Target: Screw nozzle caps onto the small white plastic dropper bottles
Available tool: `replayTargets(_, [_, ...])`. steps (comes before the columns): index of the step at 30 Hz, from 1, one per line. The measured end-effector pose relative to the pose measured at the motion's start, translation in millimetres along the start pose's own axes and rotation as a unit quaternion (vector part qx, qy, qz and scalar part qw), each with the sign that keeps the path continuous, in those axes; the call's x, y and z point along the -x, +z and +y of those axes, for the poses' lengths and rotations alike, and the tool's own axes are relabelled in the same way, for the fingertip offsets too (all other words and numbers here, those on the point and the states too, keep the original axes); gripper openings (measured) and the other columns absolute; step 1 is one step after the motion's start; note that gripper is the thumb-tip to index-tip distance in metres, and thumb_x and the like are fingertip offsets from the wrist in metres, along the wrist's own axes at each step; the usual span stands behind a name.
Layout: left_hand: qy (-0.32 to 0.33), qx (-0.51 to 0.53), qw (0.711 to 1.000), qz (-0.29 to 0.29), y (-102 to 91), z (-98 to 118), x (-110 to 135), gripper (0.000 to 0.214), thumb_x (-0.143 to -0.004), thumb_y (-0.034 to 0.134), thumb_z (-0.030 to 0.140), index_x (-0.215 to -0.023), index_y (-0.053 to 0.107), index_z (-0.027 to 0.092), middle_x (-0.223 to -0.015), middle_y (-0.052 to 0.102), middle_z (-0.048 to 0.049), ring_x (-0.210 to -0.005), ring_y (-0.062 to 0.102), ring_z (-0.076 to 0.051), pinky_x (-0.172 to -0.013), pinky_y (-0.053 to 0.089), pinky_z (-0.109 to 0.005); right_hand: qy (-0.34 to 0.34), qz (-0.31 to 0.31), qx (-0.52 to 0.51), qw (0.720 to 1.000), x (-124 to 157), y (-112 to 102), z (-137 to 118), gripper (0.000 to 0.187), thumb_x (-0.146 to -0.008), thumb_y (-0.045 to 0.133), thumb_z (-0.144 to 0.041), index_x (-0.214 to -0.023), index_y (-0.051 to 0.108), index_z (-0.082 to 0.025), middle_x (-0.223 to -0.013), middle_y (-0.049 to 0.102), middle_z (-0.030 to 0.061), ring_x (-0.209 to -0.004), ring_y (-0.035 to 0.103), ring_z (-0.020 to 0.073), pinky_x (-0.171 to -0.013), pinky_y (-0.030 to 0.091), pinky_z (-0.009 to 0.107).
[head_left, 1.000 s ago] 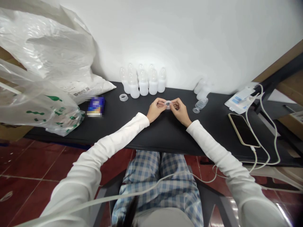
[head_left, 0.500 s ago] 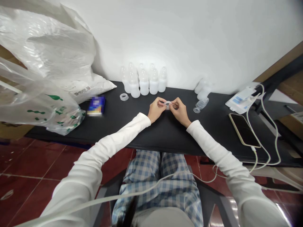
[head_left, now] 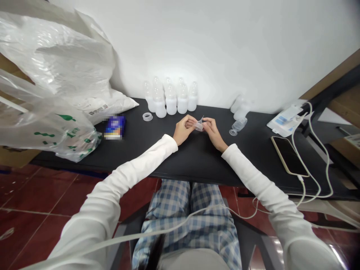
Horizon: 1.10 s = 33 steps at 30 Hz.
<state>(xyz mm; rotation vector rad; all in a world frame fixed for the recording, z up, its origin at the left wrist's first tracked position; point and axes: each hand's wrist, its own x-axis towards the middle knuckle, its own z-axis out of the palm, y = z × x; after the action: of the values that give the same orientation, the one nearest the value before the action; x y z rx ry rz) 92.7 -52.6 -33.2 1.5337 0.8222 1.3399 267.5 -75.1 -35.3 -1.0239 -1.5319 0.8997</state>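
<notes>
My left hand and my right hand meet over the middle of the black table. Both pinch a small clear plastic piece, a bottle ring with a teat, held just above the tabletop and tilted on its side. Behind my hands, several small white bottles with clear caps stand in a cluster against the wall. A loose clear ring lies left of them. To the right, a clear bottle lies on its side with a small clear part beside it.
Large plastic bags fill the table's left end, with a blue packet in front. A phone on a white cable and a white box lie at the right. More pale bottles lean against the wall. My checked trousers show below.
The clear piece in my fingers has been turned from lying flat to tilted on its side, and my right hand has shifted slightly. Nothing else on the table has moved.
</notes>
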Motion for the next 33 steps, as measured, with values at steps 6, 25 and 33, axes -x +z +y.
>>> replayTargets(6, [0.023,-0.052,0.998,-0.039,-0.4,-0.4,1.0,0.019,-0.082,0.075,0.022,-0.095,0.062,0.02,-0.098,0.073,-0.0039,-0.09,0.07,-0.014,-0.076,0.052,-0.024,0.013,0.001,-0.004,1.0,-2.7,-2.0,-4.2,0.056,-0.078,0.069,-0.076,-0.095,0.068,-0.024,-0.092,0.071,0.0033,-0.082,0.064,0.0176,-0.077,0.056,0.035])
replayTargets(25, [0.033,-0.267,0.949,-0.166,12.0,-14.5,-19.5,0.016,-0.086,0.057,0.009,-0.088,0.067,0.021,-0.093,0.067,-0.0037,-0.09,0.06,-0.019,-0.091,0.05,-0.037,-0.153,0.329,0.334,0.87,-30.2,-115.2,-27.2,0.036,-0.096,0.058,-0.057,-0.106,0.062,-0.023,-0.11,0.055,0.0088,-0.094,0.06,0.0214,-0.083,0.054,0.042])
replayTargets(33, [0.043,-0.269,0.943,-0.189,7.9,-13.5,-19.2,0.018,-0.087,0.056,0.008,-0.086,0.068,0.02,-0.094,0.063,-0.0044,-0.092,0.06,-0.02,-0.095,0.049,-0.038,-0.088,0.297,0.39,0.867,-76.2,-192.8,-2.8,0.035,-0.092,0.062,-0.052,-0.109,0.065,-0.021,-0.113,0.055,0.0113,-0.106,0.06,0.0242,-0.093,0.054,0.046])
